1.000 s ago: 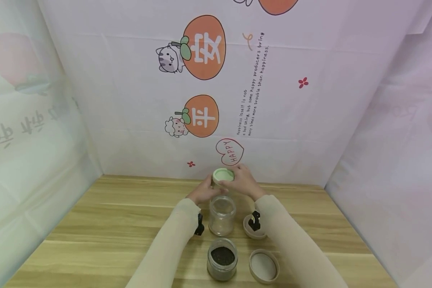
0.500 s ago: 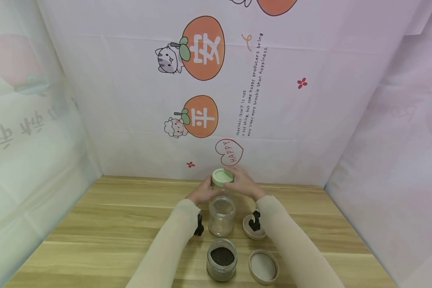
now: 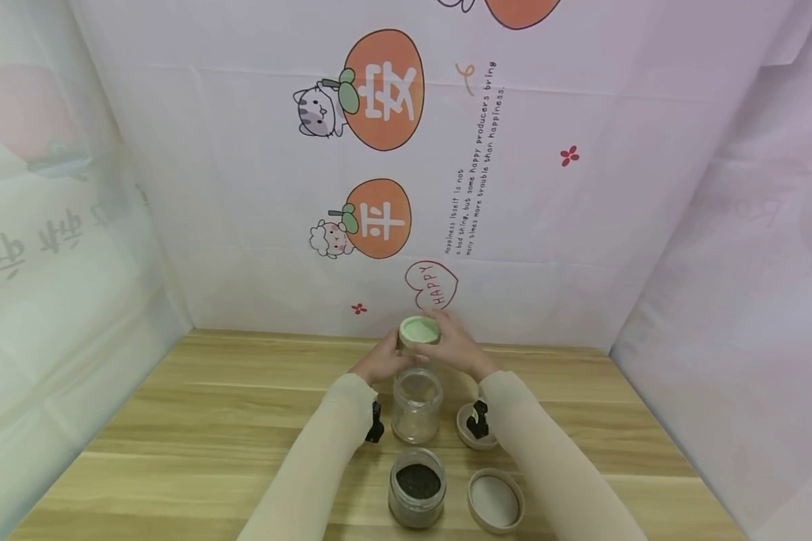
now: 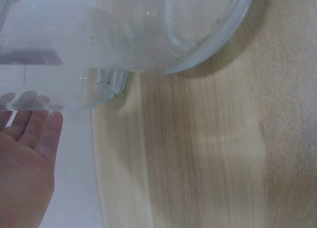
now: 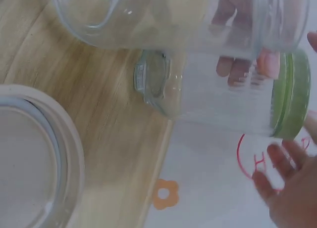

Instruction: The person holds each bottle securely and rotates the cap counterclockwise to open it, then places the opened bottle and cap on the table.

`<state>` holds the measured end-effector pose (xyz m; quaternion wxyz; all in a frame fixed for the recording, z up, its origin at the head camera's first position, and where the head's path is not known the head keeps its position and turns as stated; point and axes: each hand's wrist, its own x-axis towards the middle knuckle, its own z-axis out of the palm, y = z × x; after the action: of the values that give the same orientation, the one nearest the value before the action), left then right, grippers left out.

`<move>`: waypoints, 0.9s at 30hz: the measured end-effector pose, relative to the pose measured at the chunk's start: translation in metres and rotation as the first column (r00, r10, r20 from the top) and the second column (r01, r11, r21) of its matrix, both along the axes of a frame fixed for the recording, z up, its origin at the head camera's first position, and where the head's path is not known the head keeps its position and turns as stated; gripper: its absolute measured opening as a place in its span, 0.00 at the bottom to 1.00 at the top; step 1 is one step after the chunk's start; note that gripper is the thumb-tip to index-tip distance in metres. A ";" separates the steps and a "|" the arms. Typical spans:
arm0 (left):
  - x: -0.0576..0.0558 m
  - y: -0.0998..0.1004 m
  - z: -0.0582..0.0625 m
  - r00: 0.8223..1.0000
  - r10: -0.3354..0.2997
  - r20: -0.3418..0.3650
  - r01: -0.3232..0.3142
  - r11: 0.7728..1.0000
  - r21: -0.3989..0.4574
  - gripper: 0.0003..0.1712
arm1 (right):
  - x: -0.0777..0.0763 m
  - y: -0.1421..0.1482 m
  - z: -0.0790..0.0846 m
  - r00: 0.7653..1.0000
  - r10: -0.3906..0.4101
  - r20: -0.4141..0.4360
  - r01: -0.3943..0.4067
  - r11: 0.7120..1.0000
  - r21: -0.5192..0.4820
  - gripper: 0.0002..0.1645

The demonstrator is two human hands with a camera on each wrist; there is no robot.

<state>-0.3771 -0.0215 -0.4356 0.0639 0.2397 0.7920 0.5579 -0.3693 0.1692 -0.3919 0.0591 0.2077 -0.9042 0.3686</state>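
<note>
At the back of the table stands a clear glass jar (image 5: 213, 102) with a green lid (image 3: 419, 329) on its top. My left hand (image 3: 386, 361) grips the jar's side, and its fingers (image 4: 42, 131) show behind the glass in the left wrist view. Around the lid's rim is my right hand (image 3: 459, 347), thumb at the front and a finger at the far side. Its other fingers (image 5: 287, 163) spread away from the lid in the right wrist view. Just in front is a lidless, see-through jar (image 3: 416, 421).
Nearest me, an open jar (image 3: 416, 511) holds dark, grainy stuff. To its right lies a beige lid (image 3: 495, 502), with a second beige lid (image 3: 470, 439) farther back, partly hidden by the right wrist's black camera mount. A printed cloth (image 3: 257, 188) hangs behind the wooden table (image 3: 196, 443).
My right hand shifts round the green lid: its thumb drew back half a second ago and now lies across the front rim again. The left hand and the jars keep their places.
</note>
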 end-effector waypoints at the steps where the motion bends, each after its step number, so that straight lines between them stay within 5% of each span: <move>1: -0.001 0.000 -0.001 1.000 -0.005 0.004 0.005 1.000 0.004 0.51 | 0.001 -0.001 0.000 1.000 -0.026 -0.013 0.027 1.000 0.008 0.52; 15: 0.001 0.000 0.002 1.000 0.010 0.025 -0.009 1.000 -0.016 0.47 | 0.018 -0.016 0.006 0.952 -0.251 -0.177 0.281 0.943 0.176 0.55; 27: 0.001 0.000 0.001 1.000 0.006 0.025 -0.006 1.000 0.000 0.48 | 0.010 -0.010 0.000 0.969 -0.201 -0.141 0.223 0.961 0.163 0.52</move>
<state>-0.3762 -0.0215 -0.4346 0.0720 0.2301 0.7918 0.5611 -0.3596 0.1595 -0.3918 0.1352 0.1361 -0.9451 0.2644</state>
